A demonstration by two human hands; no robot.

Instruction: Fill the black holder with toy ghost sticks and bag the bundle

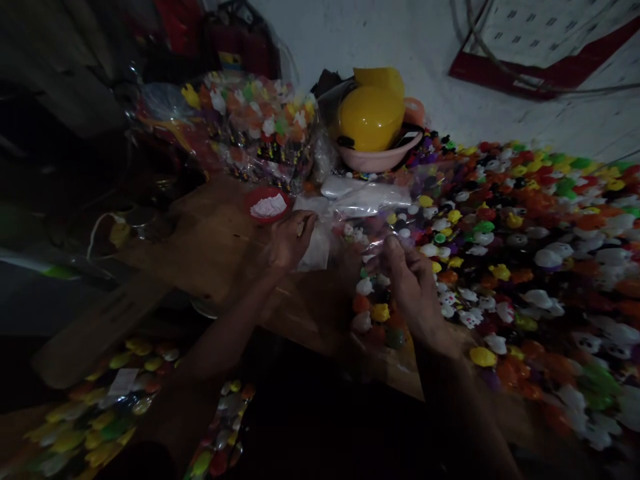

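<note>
My right hand (411,283) is closed, thumb against fingers, on a clear plastic bag (375,248) with small pale toys showing at it. Left of it, my left hand (293,241) is curled, thumb and fingertips close together over the edge of some flat clear plastic bags (316,250). Whether anything is between those fingertips is too dark to make out. A red dish (280,215) holding white paper slips (267,206) sits just beyond my left hand. Rolled clear plastic (367,195) lies behind both hands.
Small colourful animal-shaped toys (520,293) cover the right side of the wooden table (210,250). A pink basin (375,160) with a yellow helmet-like object (373,119) stands by the wall. Bagged toys (255,120) stand back left; more toys (95,427) lie low left.
</note>
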